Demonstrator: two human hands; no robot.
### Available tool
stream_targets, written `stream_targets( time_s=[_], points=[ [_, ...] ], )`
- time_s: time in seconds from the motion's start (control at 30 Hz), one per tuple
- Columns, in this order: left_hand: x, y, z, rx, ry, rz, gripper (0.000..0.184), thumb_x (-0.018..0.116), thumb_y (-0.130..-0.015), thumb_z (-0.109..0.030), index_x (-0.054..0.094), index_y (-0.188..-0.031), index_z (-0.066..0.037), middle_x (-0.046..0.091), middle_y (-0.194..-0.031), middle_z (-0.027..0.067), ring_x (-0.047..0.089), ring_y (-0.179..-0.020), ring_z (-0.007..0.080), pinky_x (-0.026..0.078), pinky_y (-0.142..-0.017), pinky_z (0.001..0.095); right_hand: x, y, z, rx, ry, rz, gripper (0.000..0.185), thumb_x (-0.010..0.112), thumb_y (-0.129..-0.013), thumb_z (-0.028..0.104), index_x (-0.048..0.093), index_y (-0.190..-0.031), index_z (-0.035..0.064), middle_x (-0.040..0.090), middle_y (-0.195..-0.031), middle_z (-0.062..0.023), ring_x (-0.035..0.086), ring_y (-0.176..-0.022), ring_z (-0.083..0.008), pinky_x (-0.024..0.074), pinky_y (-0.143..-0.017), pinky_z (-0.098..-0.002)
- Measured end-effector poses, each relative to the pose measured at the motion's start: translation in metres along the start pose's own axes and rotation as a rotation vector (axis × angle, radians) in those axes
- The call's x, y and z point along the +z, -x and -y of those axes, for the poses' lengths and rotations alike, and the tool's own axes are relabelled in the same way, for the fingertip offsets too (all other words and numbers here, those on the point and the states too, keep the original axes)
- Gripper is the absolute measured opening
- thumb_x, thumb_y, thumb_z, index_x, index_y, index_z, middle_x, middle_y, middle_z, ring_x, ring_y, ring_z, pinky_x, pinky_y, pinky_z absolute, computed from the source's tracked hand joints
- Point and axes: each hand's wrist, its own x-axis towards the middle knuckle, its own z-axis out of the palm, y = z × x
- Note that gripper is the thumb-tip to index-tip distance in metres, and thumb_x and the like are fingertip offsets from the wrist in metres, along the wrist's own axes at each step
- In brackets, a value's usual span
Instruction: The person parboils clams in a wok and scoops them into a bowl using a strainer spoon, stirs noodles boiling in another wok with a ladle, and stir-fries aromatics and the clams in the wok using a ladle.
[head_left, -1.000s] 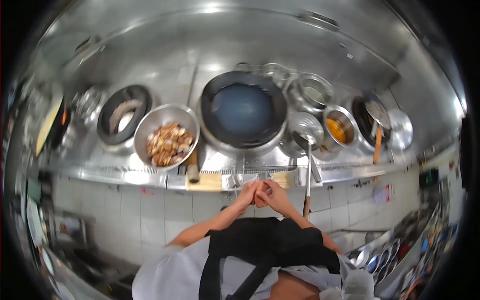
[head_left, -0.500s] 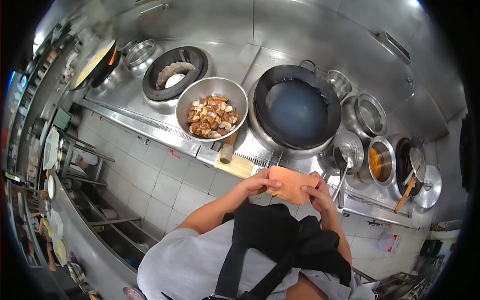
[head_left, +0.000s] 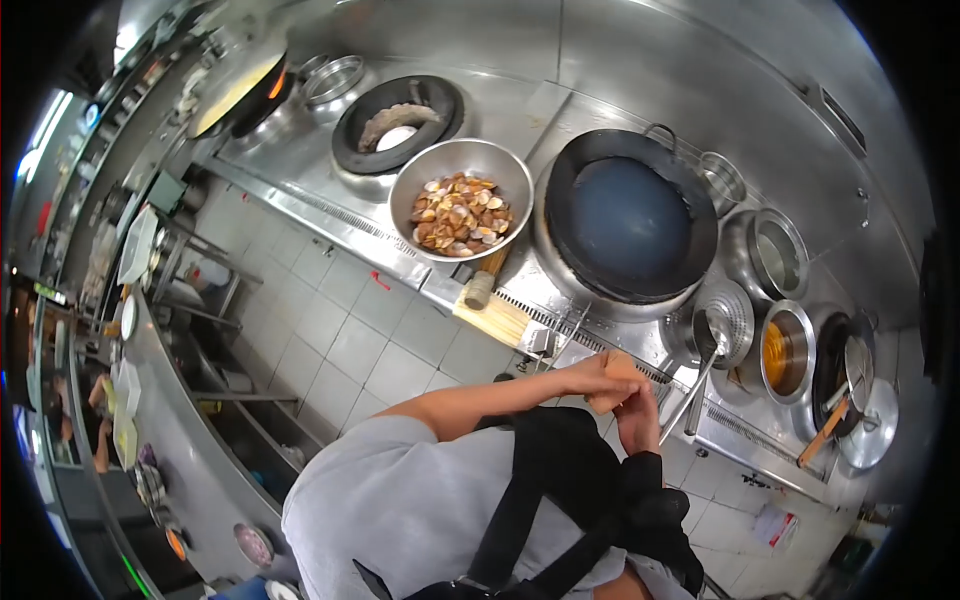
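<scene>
Sheet of orange-pink material (head_left: 623, 366) sits between my left hand (head_left: 598, 376) and my right hand (head_left: 638, 420), near the front edge of the steel desk (head_left: 500, 95); how it is folded I cannot tell. My left grip is closed over it from 9 o'clock, and my right pinches it from 5 o'clock, its hold partly hidden. Just beside my right hand, toward 2 o'clock, slants a long-handled ladle (head_left: 690, 400). Straight ahead of the sheet, at 12 o'clock, stands a black wok (head_left: 562, 215), bluish in the middle. At 11 o'clock a steel bowl (head_left: 465, 155) holds brown and pale shells (head_left: 460, 217). Toward 3 o'clock a steel pot (head_left: 798, 360) carries orange liquid (head_left: 773, 355), with a round lid (head_left: 868, 430) beyond it.
</scene>
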Motion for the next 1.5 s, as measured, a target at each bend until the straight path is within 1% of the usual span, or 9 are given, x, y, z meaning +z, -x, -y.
stream_targets(
  time_s=[0.1, 0.4, 0.47, 0.63, 0.9, 1.07, 1.17, 1.33, 1.5],
  points=[
    [-0.001, -0.005, 0.002, -0.032, -0.229, 0.070, 0.050, 0.092, -0.069, -0.033, 0.068, -0.102, -0.005, 0.070, -0.101, 0.0049, 0.065, -0.097, 0.0135, 0.053, -0.083, 0.0301, -0.003, 0.007, 0.011, 0.021, 0.034, 0.097, 0.064, 0.042, -0.100, 0.060, 0.045, -0.141, 0.0111, 0.053, -0.137, -0.0043, 0.051, -0.124, -0.0202, 0.0420, -0.100, -0.0388],
    [-0.002, 0.003, 0.007, -0.129, -0.202, 0.050, 0.051, 0.091, -0.065, -0.024, 0.070, -0.107, -0.003, 0.072, -0.102, 0.0091, 0.068, -0.090, 0.0168, 0.056, -0.080, 0.0318, -0.025, 0.000, 0.016, 0.058, 0.087, 0.270, 0.061, 0.047, -0.102, 0.053, 0.046, -0.140, 0.0060, 0.057, -0.132, -0.0075, 0.055, -0.121, -0.0190, 0.0427, -0.104, -0.0380],
    [-0.010, -0.004, 0.037, -0.164, -0.288, 0.015, 0.060, 0.087, -0.067, -0.023, 0.065, -0.118, -0.002, 0.071, -0.102, 0.0112, 0.068, -0.091, 0.0168, 0.055, -0.084, 0.0307, -0.038, -0.003, 0.016, 0.019, 0.394, -0.033, 0.051, 0.051, -0.103, 0.045, 0.055, -0.130, 0.0024, 0.064, -0.117, -0.0074, 0.062, -0.106, -0.0178, 0.0492, -0.093, -0.0354],
    [-0.003, 0.020, 0.029, -0.283, 0.100, 0.029, 0.053, 0.082, -0.071, -0.021, 0.062, -0.115, 0.000, 0.067, -0.087, 0.0124, 0.067, -0.060, 0.0217, 0.057, -0.042, 0.0369, -0.104, 0.023, 0.023, -0.198, 0.951, -0.280, 0.035, 0.053, -0.104, 0.029, 0.060, -0.115, -0.0032, 0.066, -0.102, -0.0083, 0.062, -0.091, -0.0171, 0.0504, -0.082, -0.0320],
    [-0.033, 0.029, 0.004, -0.130, 0.240, -0.325, 0.025, 0.076, -0.071, -0.011, 0.064, -0.089, 0.001, 0.063, -0.074, 0.0111, 0.064, -0.058, 0.0239, 0.052, -0.041, 0.0387, -0.177, 0.083, -0.022, 0.015, 1.041, -0.367, 0.024, 0.065, -0.093, 0.016, 0.061, -0.107, -0.0027, 0.063, -0.091, -0.0052, 0.058, -0.081, -0.0161, 0.0479, -0.075, -0.0304],
    [-0.080, 0.004, 0.028, -0.216, 0.663, -0.279, 0.022, 0.068, -0.079, -0.016, 0.058, -0.096, -0.006, 0.062, -0.078, 0.0082, 0.063, -0.062, 0.0220, 0.056, -0.052, 0.0362, -0.184, 0.113, -0.073, -0.007, 1.008, -0.521, 0.024, 0.067, -0.090, 0.014, 0.060, -0.107, -0.0025, 0.062, -0.089, -0.0043, 0.057, -0.079, -0.0157, 0.0472, -0.072, -0.0302],
    [-0.108, 0.006, 0.002, -0.369, 0.878, -0.186, 0.028, 0.068, -0.082, -0.024, 0.056, -0.103, -0.009, 0.061, -0.089, 0.0142, 0.064, -0.086, 0.0308, 0.055, -0.086, 0.0552, -0.194, 0.115, -0.104, -0.061, 1.034, -0.566, 0.024, 0.068, -0.089, 0.012, 0.060, -0.106, -0.0024, 0.061, -0.088, -0.0037, 0.056, -0.077, -0.0155, 0.0468, -0.071, -0.0301],
    [-0.118, -0.029, -0.033, -0.368, 0.932, -0.162, 0.036, 0.073, -0.082, -0.031, 0.055, -0.106, -0.011, 0.058, -0.097, 0.0130, 0.062, -0.091, 0.0333, 0.049, -0.095, 0.0628, -0.233, 0.104, -0.152, -0.296, 1.180, -0.618, 0.025, 0.070, -0.086, 0.010, 0.060, -0.106, -0.0021, 0.060, -0.085, -0.0028, 0.055, -0.075, -0.0151, 0.0461, -0.068, -0.0299],
    [-0.098, -0.088, -0.047, -0.411, 0.817, -0.434, 0.058, 0.079, -0.078, -0.054, 0.054, -0.112, -0.015, 0.052, -0.118, 0.0115, 0.056, -0.104, 0.0357, 0.036, -0.100, 0.0752, -0.139, 0.123, -0.102, -0.171, 0.580, -0.801, 0.033, 0.070, -0.083, 0.009, 0.059, -0.113, 0.0007, 0.055, -0.078, -0.0005, 0.051, -0.066, -0.0099, 0.0420, -0.060, -0.0259]
  ],
)
